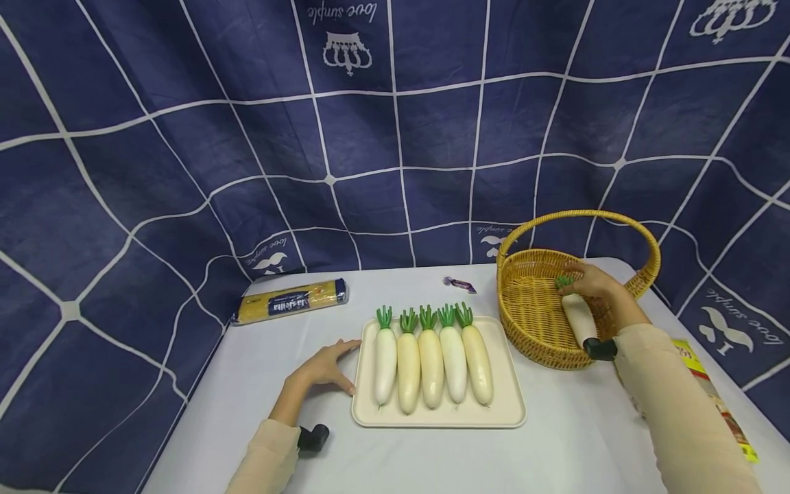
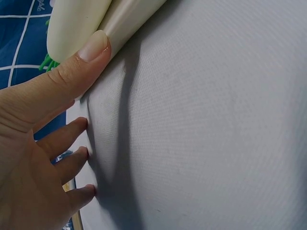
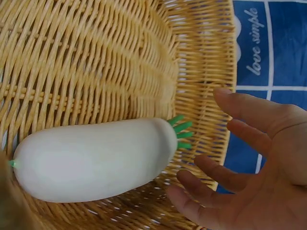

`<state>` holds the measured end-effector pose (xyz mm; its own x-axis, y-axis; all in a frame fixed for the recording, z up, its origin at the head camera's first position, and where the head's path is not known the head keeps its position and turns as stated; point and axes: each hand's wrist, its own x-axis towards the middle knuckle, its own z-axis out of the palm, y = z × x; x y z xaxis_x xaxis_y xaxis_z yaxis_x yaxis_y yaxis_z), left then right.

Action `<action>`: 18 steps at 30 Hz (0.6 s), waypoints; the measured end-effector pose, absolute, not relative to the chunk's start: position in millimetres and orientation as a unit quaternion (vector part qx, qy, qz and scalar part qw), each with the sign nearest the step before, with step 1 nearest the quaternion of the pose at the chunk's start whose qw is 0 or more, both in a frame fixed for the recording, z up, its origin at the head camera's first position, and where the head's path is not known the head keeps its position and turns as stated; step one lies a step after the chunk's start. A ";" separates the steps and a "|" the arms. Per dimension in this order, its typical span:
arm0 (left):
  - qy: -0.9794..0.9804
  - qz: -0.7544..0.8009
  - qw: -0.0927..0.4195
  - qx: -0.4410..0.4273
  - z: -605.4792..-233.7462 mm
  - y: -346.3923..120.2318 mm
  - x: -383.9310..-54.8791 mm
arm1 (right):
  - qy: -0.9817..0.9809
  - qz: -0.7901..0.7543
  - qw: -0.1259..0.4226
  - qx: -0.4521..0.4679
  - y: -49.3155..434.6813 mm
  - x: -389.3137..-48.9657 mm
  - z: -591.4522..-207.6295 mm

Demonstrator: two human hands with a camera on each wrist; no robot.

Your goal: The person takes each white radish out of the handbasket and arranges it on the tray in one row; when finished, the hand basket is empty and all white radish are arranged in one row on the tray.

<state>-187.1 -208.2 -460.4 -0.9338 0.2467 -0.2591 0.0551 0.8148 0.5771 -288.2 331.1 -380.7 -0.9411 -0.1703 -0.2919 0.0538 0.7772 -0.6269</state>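
Observation:
Inside the wicker basket [image 1: 524,302] lies one white radish [image 3: 96,160] with green leaf stubs. My right hand [image 1: 589,281] is over the basket beside the leafy end, and the right wrist view shows its fingers loosely spread, holding nothing. On the cream tray [image 1: 506,405] several white radishes [image 1: 432,370] lie side by side, green tops toward the back. My left hand [image 1: 324,363] is at the tray's left edge, fingers spread. In the left wrist view its thumb [image 2: 93,48] rests against the tray's rim, below a radish end.
A yellow pasta packet [image 1: 290,302] lies at the back left of the white table [image 1: 426,460]. Behind the tray is a small purple wrapped candy [image 1: 459,284]. A yellow and red packet [image 1: 710,391] lies at the right, partly under my sleeve. The basket's tall handle [image 1: 580,214] arches upward.

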 end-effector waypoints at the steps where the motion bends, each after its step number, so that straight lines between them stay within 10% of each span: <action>1: 0.939 0.293 0.163 0.080 -460.3 -208.1 -187.2 | 0.925 -0.335 0.175 -0.027 332.1 -289.0 -382.1; 18: 0.937 0.299 0.158 0.087 -461.4 -208.8 -187.2 | 0.908 -0.318 0.273 -0.009 343.9 -294.0 -392.1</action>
